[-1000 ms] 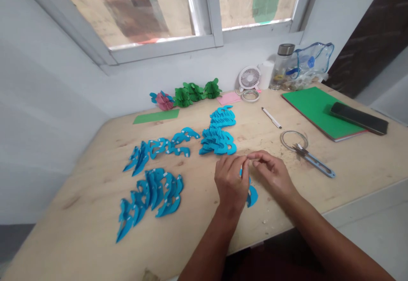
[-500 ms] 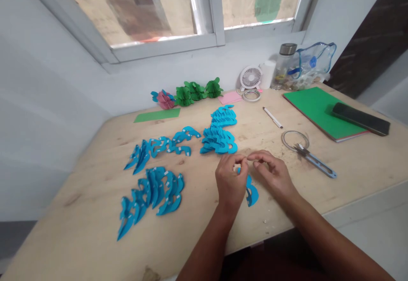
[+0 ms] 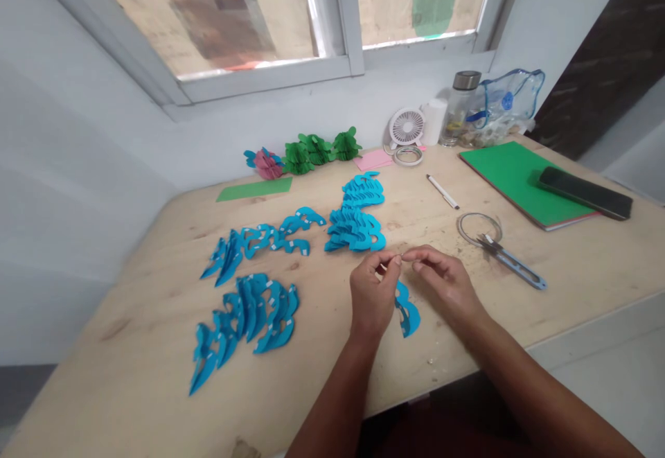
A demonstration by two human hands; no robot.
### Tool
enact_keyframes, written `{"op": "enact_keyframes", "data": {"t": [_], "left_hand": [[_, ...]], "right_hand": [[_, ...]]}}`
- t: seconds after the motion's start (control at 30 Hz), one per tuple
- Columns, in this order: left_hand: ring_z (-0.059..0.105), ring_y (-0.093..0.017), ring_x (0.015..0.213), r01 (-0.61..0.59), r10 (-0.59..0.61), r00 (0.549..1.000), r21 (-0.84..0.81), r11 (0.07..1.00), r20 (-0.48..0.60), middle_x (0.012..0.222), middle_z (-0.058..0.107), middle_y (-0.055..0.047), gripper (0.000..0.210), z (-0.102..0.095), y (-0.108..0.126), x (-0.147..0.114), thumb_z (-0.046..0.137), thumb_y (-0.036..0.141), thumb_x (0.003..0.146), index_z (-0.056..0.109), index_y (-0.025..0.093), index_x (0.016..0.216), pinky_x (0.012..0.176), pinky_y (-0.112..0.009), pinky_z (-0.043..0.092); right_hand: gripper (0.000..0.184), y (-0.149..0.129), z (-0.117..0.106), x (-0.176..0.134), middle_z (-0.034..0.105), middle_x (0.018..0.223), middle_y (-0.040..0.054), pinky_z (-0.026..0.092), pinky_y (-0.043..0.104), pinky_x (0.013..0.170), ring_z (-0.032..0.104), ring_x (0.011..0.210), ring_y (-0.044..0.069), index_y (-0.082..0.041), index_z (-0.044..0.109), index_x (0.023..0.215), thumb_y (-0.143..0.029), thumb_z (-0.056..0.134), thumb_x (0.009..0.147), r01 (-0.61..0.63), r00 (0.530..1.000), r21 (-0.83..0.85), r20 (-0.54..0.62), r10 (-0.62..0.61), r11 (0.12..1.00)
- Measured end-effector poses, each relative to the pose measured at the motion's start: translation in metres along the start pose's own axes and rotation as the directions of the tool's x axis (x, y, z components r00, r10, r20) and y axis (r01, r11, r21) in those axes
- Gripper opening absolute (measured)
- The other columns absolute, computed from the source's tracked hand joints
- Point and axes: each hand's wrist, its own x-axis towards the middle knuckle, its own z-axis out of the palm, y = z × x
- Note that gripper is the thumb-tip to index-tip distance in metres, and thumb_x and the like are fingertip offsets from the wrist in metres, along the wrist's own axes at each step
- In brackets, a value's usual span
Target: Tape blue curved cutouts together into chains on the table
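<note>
Paper cutouts [image 3: 356,221] left of pen [image 3: 442,192], fan [image 3: 407,127] behind

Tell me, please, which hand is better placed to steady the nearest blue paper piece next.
Probably the left hand: it overlaps the blue paper piece in this view, while bare tabletop shows between the piece and the right hand.

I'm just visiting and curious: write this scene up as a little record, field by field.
Left hand: thumb and forefinger pinched; anything between them is too small to tell
Right hand: forefinger close to the left fingertips; contact unclear
Nearest piece: blue cut-out below the hands
Left side: two groups of blue cut-outs with small white patches
Beyond the hands: bunched blue paper
Right side: white pen, blue-handled tool
By the wall: green paper shapes, white fan
</note>
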Motion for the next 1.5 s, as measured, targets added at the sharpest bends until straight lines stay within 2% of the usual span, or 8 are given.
{"op": "enact_keyframes", "data": {"t": [0.1, 0.23, 0.4, 0.73, 0.87, 0.97, 1.07, 1.5], "left_hand": [[0.060, -0.015, 0.067, -0.144, 0.147, 0.989, 0.100, 0.985, -0.019, 0.070, 0.068, -0.002, 0.013, 0.000, -0.001, -0.001, 0.057, 0.018, 0.078, 0.069, 0.017, 0.075, 0.063, -0.026, 0.048], [0.062, -0.018, 0.076, -0.300, 0.311, 0.950, 0.210, 0.931, -0.019, 0.076, 0.070, -0.005, 0.013, 0.001, -0.004, -0.001, 0.056, 0.017, 0.079, 0.068, 0.019, 0.077, 0.070, -0.031, 0.050], [0.062, -0.019, 0.076, -0.360, 0.372, 0.928, 0.253, 0.898, -0.001, 0.075, 0.069, -0.005, 0.014, 0.001, -0.004, 0.000, 0.054, 0.015, 0.080, 0.067, 0.018, 0.077, 0.071, -0.032, 0.050], [0.056, -0.019, 0.074, -0.467, 0.502, 0.865, 0.400, 0.788, 0.022, 0.073, 0.063, -0.006, 0.015, 0.001, -0.004, -0.003, 0.046, 0.014, 0.085, 0.060, 0.017, 0.078, 0.068, -0.031, 0.046], [0.056, -0.019, 0.075, -0.404, 0.427, 0.904, 0.361, 0.841, 0.018, 0.075, 0.061, -0.005, 0.015, 0.001, -0.004, -0.003, 0.045, 0.016, 0.086, 0.058, 0.017, 0.079, 0.069, -0.031, 0.045], [0.057, -0.018, 0.075, -0.281, 0.287, 0.958, 0.252, 0.926, 0.013, 0.076, 0.061, -0.004, 0.013, 0.001, -0.005, -0.002, 0.046, 0.018, 0.085, 0.057, 0.017, 0.077, 0.069, -0.029, 0.045], [0.057, -0.015, 0.072, -0.155, 0.152, 0.988, 0.135, 0.979, 0.036, 0.076, 0.060, -0.003, 0.014, 0.000, -0.004, -0.001, 0.047, 0.019, 0.084, 0.057, 0.017, 0.075, 0.067, -0.027, 0.044], [0.052, -0.012, 0.062, 0.055, -0.048, 0.995, -0.079, 0.995, 0.086, 0.064, 0.055, 0.002, 0.012, -0.003, 0.003, 0.002, 0.051, 0.021, 0.081, 0.057, 0.016, 0.073, 0.061, -0.023, 0.041]], "right_hand": [[0.016, 0.002, 0.000, 0.000, 0.067, 0.093, 0.0046, 0.044, 0.036, 0.084, 0.060, 0.092, 0.022, -0.022, 0.069, 0.086, -0.025, 0.055, 0.078, 0.003, 1.000, 0.010, 0.001, -0.003, 1.000], [0.015, 0.005, -0.001, 0.000, 0.067, 0.092, 0.0044, 0.044, 0.036, 0.084, 0.061, 0.091, 0.022, -0.022, 0.069, 0.085, -0.024, 0.056, 0.078, 0.011, 1.000, 0.010, -0.014, -0.011, 1.000], [0.014, 0.005, 0.000, 0.001, 0.068, 0.089, 0.0041, 0.045, 0.036, 0.082, 0.061, 0.088, 0.021, -0.022, 0.069, 0.083, -0.028, 0.057, 0.077, 0.011, 0.999, 0.029, -0.037, -0.010, 1.000], [0.016, 0.005, -0.001, 0.001, 0.070, 0.092, 0.0030, 0.043, 0.038, 0.089, 0.061, 0.092, 0.021, -0.025, 0.072, 0.085, -0.028, 0.059, 0.078, -0.074, 0.997, 0.140, 0.034, 0.070, 0.987], [0.016, 0.007, -0.001, 0.000, 0.071, 0.095, 0.0030, 0.042, 0.039, 0.092, 0.062, 0.096, 0.021, -0.026, 0.073, 0.086, -0.029, 0.060, 0.078, -0.100, 0.994, 0.205, 0.051, 0.091, 0.974], [0.015, 0.009, -0.001, 0.000, 0.071, 0.096, 0.0028, 0.042, 0.040, 0.094, 0.062, 0.097, 0.021, -0.026, 0.074, 0.087, -0.029, 0.062, 0.077, -0.115, 0.993, 0.240, 0.062, 0.103, 0.964], [0.016, 0.009, -0.001, 0.001, 0.072, 0.097, 0.0027, 0.042, 0.040, 0.095, 0.062, 0.098, 0.021, -0.027, 0.074, 0.087, -0.030, 0.062, 0.078, -0.118, 0.992, 0.245, 0.066, 0.105, 0.962], [0.015, 0.012, -0.002, 0.002, 0.073, 0.091, 0.0031, 0.042, 0.037, 0.089, 0.062, 0.091, 0.021, -0.025, 0.074, 0.084, -0.029, 0.063, 0.075, -0.164, 0.986, 0.232, 0.003, 0.168, 0.959]]}}
